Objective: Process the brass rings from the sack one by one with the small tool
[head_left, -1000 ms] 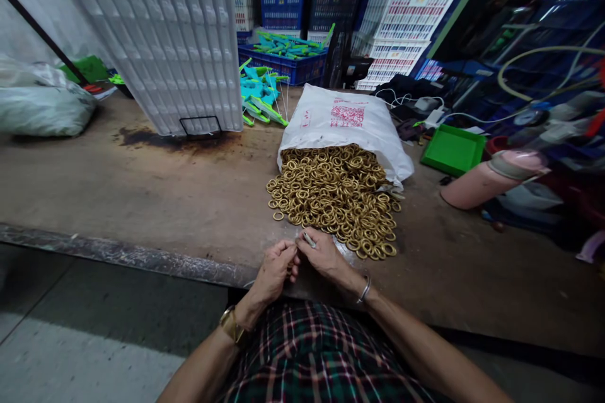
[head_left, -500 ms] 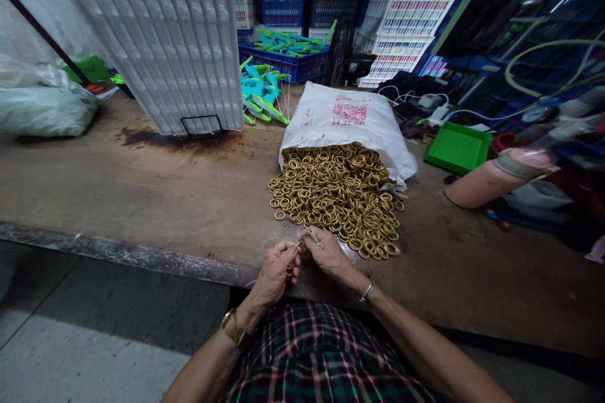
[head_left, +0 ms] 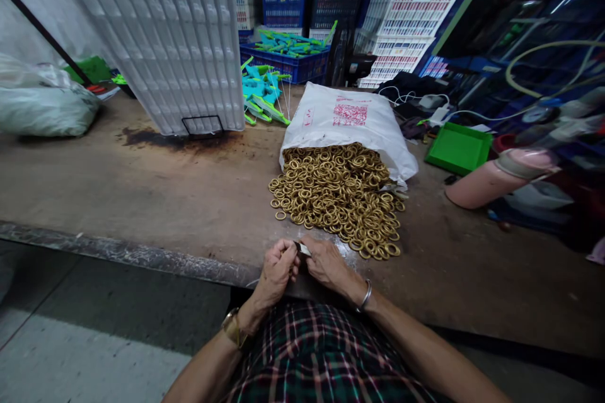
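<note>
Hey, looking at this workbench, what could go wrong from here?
Some gold rings lie loose outside the white bag, so a knock might scatter them toward the table's front edge.
The bag's mouth is open toward the person, so nudging it could spill more.
A thin pale piece sits between the left hand and the right hand; I can't tell what it is, but if sharp, it might nick the fingers.

Seen from the left hand (head_left: 275,272) and right hand (head_left: 327,264), rings (head_left: 338,198) lay on the table (head_left: 165,201) at one o'clock, partly inside the sack (head_left: 340,104); farther off, a crate (head_left: 286,67) stood at twelve, a panel (head_left: 189,63) at eleven, a bag (head_left: 50,107) at ten, a bottle (head_left: 489,186) at two
</note>
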`<state>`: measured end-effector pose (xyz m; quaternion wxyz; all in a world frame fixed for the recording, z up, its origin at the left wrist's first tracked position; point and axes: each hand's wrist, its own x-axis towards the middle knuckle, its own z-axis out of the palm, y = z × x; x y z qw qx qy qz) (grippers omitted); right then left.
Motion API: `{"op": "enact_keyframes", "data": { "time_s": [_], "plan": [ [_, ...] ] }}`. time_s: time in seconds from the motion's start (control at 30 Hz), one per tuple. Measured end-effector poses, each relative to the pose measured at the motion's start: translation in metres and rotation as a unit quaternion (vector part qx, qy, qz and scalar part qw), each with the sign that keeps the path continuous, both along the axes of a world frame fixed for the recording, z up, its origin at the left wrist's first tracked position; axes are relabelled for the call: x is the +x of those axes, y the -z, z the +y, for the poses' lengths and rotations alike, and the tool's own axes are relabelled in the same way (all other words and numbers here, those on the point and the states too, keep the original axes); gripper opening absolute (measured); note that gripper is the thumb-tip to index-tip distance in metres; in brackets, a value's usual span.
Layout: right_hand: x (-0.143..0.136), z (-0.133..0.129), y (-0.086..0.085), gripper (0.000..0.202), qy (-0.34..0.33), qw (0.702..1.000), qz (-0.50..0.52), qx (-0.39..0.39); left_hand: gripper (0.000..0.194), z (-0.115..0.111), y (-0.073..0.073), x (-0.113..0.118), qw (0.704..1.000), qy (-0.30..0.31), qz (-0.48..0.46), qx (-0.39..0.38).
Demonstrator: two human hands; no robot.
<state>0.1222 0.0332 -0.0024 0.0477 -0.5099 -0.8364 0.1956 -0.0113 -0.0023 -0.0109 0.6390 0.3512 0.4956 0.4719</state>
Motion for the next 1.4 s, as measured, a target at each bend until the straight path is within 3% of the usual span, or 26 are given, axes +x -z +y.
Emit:
{"op": "enact_keyframes", "data": {
  "time_s": [0.27,0.37,0.5,0.67,0.97,1.13,1.27,1.4],
  "plan": [
    [-0.002,0.003,0.005,0.023,-0.018,1.0,-0.006,-0.021,0.035,-0.01,-0.005,-0.005,0.999,0.022,0.031,0.02],
    [0.002,0.008,0.009,0.021,0.02,0.999,-0.034,-0.01,0.033,-0.017,-0.015,-0.006,0.999,0.052,0.001,0.012],
    [0.007,0.019,0.009,0.019,0.098,0.993,-0.051,0.032,0.03,-0.017,-0.022,-0.005,0.989,0.077,-0.122,-0.012],
    [0.006,0.033,0.011,0.017,0.166,0.98,-0.048,0.101,0.031,-0.01,-0.012,-0.009,0.974,0.032,-0.211,-0.078],
    [-0.002,0.046,0.012,0.016,0.203,0.972,-0.074,0.086,0.025,-0.008,-0.002,-0.016,0.954,0.02,-0.274,-0.12],
    [0.006,0.044,0.009,0.014,0.203,0.975,0.007,0.096,0.024,-0.004,0.0,-0.018,0.935,-0.019,-0.322,-0.144],
    [0.012,0.039,0.007,0.017,0.181,0.975,0.11,0.066,0.029,-0.001,-0.001,-0.013,0.961,-0.043,-0.248,-0.113],
    [0.012,0.031,-0.001,0.018,0.166,0.956,0.23,-0.073,0.024,0.002,-0.003,-0.008,0.999,-0.046,-0.016,0.003]
  ]
}}
